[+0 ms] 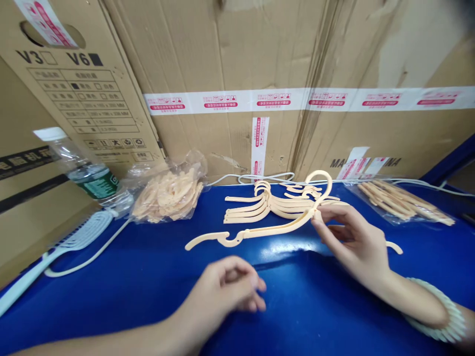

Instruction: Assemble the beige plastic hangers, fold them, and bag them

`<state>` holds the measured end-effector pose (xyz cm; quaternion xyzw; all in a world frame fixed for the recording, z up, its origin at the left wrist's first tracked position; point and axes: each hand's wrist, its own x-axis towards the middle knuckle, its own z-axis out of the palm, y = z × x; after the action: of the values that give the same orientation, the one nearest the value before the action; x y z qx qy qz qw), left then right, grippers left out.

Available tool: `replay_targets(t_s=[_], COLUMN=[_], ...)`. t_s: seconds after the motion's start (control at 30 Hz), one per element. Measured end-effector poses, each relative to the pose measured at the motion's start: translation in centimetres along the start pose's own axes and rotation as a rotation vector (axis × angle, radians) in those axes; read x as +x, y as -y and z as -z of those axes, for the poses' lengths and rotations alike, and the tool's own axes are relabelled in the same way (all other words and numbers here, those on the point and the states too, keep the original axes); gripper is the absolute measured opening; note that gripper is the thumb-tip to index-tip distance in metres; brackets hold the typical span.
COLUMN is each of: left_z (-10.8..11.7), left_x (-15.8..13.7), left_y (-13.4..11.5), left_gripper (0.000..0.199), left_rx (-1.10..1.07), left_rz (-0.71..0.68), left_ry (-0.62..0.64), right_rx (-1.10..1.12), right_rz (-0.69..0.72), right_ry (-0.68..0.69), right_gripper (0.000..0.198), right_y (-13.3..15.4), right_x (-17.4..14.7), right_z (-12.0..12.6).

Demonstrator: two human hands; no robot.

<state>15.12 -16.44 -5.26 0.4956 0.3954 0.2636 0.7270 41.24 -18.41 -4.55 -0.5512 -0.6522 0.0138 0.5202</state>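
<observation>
My right hand [358, 242] pinches a cream plastic clothes hanger [276, 230] at the joint below its hook. The hook curves up above my fingertips. One arm of the hanger stretches left to a notched, curved end; the other passes behind my hand, with its tip showing to the right. My left hand [233, 287] is held in front of the hanger, apart from it, with fingers curled in and thumb against them; nothing shows in it. Behind the held hanger, several similar hangers [248, 212] lie nested together on the blue table [148, 282].
Loose cream parts [302, 190] lie behind the nested hangers. Bags of cream pieces [166, 195] and long strips [404, 200] lie left and right. A water bottle [96, 180], pale hairbrush [79, 235] and white cable [256, 179] are around. Cardboard boxes [222, 138] stand behind.
</observation>
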Motion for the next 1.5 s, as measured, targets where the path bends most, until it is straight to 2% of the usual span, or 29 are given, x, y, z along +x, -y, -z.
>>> replay_targets(t_s=[0.03, 0.07, 0.13, 0.2, 0.23, 0.27, 0.33, 0.43, 0.5, 0.63, 0.7, 0.77, 0.9, 1.03, 1.23, 1.5], left_z=[-0.4, -0.7, -0.8, -0.7, -0.6, -0.4, -0.2, 0.2, 0.5, 0.9, 1.0, 1.1, 1.2, 1.4, 1.7, 1.6], left_x=[-0.6, -1.2, -1.7, -1.7, -1.6, -1.4, -1.0, -0.8, -0.8, -0.8, -0.7, -0.7, -0.6, -0.5, -0.3, -0.1], left_y=[0.4, 0.7, 1.2, 1.6, 1.8, 2.0, 2.5, 3.1, 3.2, 3.2, 3.2, 3.3, 3.6, 3.7, 3.5, 3.2], left_gripper=[0.016, 0.008, 0.01, 0.017, 0.019, 0.02, 0.019, 0.025, 0.033, 0.041, 0.045, 0.047, 0.052, 0.051, 0.048, 0.044], left_rx=[0.08, 0.197, 0.506, 0.83, 0.992, 1.13, 1.346, 1.485, 1.516, 1.528, 1.54, 1.563, 1.61, 1.638, 1.633, 1.591], left_rz=[-0.022, -0.102, -0.492, -0.923, -1.075, -1.18, -1.264, -1.237, -1.187, -1.13, -1.112, -1.097, -1.063, -1.061, -1.081, -0.999], left_ry=[0.101, 0.194, 0.291, 0.239, 0.176, 0.119, 0.076, 0.1, 0.099, 0.1, 0.085, 0.076, 0.067, 0.073, 0.051, 0.035], right_rx=[-0.014, -0.021, -0.01, -0.008, -0.031, -0.071, -0.175, -0.258, -0.272, -0.26, -0.253, -0.259, -0.342, -0.458, -0.426, -0.509], right_rz=[0.003, 0.008, 0.024, 0.044, 0.057, 0.074, 0.125, 0.171, 0.136, 0.039, 0.021, 0.018, 0.024, 0.014, -0.046, -0.065], right_ry=[0.004, 0.03, 0.16, 0.334, 0.406, 0.459, 0.524, 0.601, 0.652, 0.848, 0.963, 1.021, 0.998, 1.007, 1.033, 1.045], right_gripper=[0.011, 0.012, 0.01, 0.009, 0.01, 0.011, 0.011, 0.01, 0.009, 0.014, 0.019, 0.023, 0.02, 0.006, 0.007, 0.009], right_y=[-0.1, -0.1, -0.2, -0.2, -0.3, -0.3, -0.3, -0.1, 0.1, 0.3, 0.2, 0.0, -0.9, -1.7, -2.3, -2.9], right_x=[-0.1, -0.1, -0.4, -0.6, -0.7, -0.7, -0.7, -0.2, 0.4, 2.2, 2.9, 3.4, 3.6, 3.8, 3.9, 4.1], right_z=[0.1, 0.1, 0.0, -0.2, -0.4, -0.5, -0.5, -0.2, 0.5, 2.9, 4.3, 5.5, 6.8, 6.8, 7.0, 6.3])
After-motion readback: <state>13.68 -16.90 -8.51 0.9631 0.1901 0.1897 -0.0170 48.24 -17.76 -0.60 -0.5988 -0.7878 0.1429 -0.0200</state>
